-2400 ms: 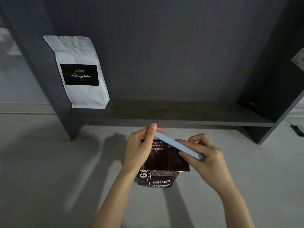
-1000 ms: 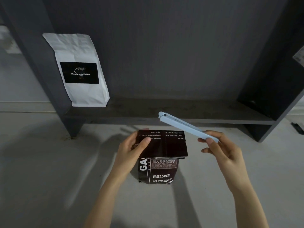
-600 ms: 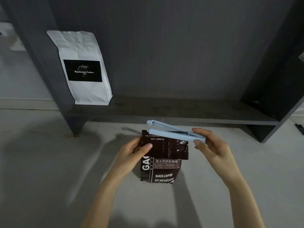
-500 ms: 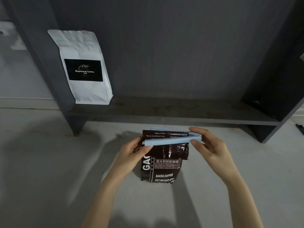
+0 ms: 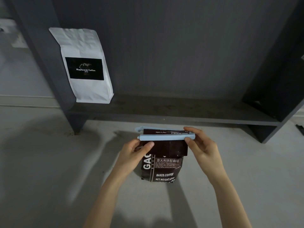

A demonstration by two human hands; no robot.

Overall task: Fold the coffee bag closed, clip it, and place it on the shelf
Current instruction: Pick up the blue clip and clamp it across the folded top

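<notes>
While the right hand (image 5: 203,145) is pinching the hinged right end of the pale blue clip (image 5: 166,137) between thumb and fingers, the left hand (image 5: 137,151) is bracing the folded flap, thumb pressing on its left side. Both hands are closed, right on the clip, left on the dark coffee bag (image 5: 162,168). That bag is standing on the grey floor (image 5: 49,162), near side of the shelf (image 5: 181,112). One bar is lying in front of the fold, the other peeking out behind, so the clipping step is under way and, by my reading, not yet latched at the left tip. Next comes squeezing the bars shut, then lifting the bag to the bare board, right of the white coffee bag (image 5: 83,66).
</notes>
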